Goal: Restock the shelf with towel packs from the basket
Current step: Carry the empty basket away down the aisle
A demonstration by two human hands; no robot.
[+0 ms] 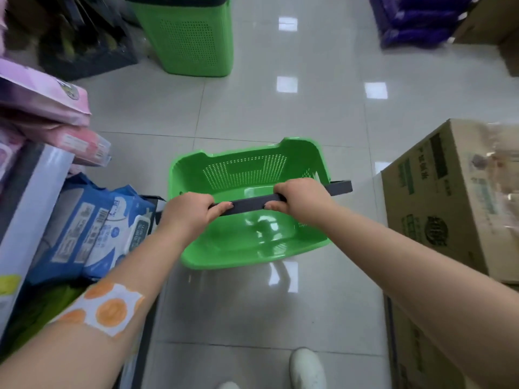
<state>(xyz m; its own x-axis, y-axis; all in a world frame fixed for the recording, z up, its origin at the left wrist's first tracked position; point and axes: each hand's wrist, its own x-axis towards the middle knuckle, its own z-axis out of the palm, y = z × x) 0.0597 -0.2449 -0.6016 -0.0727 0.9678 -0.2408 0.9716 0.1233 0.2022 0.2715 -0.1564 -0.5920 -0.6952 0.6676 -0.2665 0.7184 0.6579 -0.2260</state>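
- The green basket (247, 209) hangs over the tiled floor (280, 108) at the middle of the view, carried by its dark handle (252, 204). The left hand (186, 213) and right hand (300, 199) each have their fingers curled round that bar, thumbs tucked under.
- I can see no towel packs inside; the glossy bottom shows bare. If that is right, the risk is walking on with nothing to stock, or missing that the job is done.
- The blue packs (92, 231) lie on the low shelf (31, 203) at nine o'clock, just beside the left forearm. Swinging the basket that way could knock their front edges loose.
- The cardboard box (449, 192) stands close at three o'clock; the handle end pokes towards it and could catch in a turn.
- A second green bin (193, 37) sits at twelve o'clock, in the walking line.
- The shiny tiles look slippery for the white shoe (307, 369) at six o'clock.
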